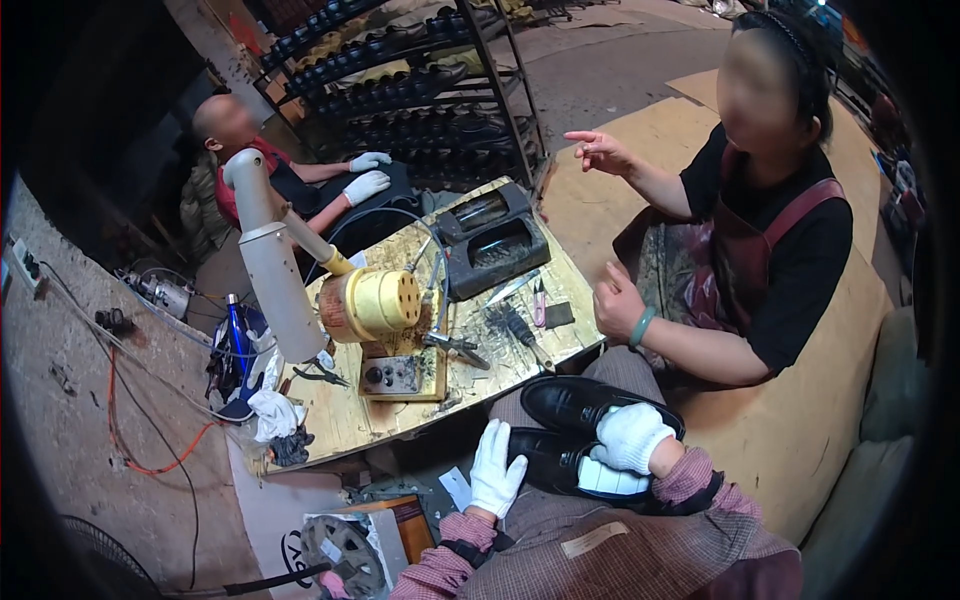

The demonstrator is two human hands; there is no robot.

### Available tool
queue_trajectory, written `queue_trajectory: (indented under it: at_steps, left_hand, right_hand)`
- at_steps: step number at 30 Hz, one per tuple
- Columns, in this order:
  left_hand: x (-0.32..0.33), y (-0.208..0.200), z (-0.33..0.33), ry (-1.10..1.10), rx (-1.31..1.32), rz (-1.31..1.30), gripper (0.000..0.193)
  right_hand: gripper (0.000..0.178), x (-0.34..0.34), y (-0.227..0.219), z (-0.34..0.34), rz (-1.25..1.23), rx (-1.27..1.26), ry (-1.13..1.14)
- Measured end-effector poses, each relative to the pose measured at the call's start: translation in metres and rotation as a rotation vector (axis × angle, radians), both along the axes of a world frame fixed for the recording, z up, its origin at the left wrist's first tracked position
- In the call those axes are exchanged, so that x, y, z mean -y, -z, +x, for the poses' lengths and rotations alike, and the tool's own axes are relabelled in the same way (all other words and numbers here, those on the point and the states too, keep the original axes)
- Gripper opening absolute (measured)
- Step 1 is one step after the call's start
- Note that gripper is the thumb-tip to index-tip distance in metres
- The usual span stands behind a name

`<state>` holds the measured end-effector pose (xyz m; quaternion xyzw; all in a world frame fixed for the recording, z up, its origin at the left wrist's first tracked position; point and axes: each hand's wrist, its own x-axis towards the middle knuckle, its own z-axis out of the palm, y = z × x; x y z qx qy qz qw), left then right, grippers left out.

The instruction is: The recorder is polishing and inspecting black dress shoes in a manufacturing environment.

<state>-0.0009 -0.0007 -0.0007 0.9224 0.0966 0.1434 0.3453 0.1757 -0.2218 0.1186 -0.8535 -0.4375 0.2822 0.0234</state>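
two black shoes lie side by side on the lap, beside the near edge of the counter. the left grip is released, gloved fingers spread at one toe; the right grip curls over the shoes, clenched or not i cannot tell. the counter, yellow and scuffed, bears one knobbed box toward its near edge, one black tray at its far edge. beyond: two co-workers, one rack of shoes.

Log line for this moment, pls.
left hand: gloved, open, at toe of near black shoe | far black shoe: alongside | right hand: gloved, curled over both shoes, grip unclear
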Motion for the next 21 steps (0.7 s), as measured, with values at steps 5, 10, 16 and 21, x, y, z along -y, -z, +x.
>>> queue_trajectory:
  at_steps: [5,10,16,21]
  left_hand:
    - [0.000,0.001,0.000,-0.002,0.001,-0.009,0.070]
    - [0.000,0.001,-0.001,-0.009,0.017,0.002,0.070]
    - [-0.001,0.001,0.000,-0.010,-0.004,0.007,0.070]
    - [-0.001,0.001,-0.001,0.000,-0.023,0.026,0.070]
  right_hand:
    - [0.042,0.000,0.001,0.000,-0.016,-0.006,0.014]
    - [0.044,0.001,0.003,-0.001,-0.008,0.056,-0.004]
    - [0.044,0.000,0.009,-0.001,-0.007,0.074,-0.008]
    - [0.044,0.002,0.012,-0.001,0.022,0.082,-0.009]
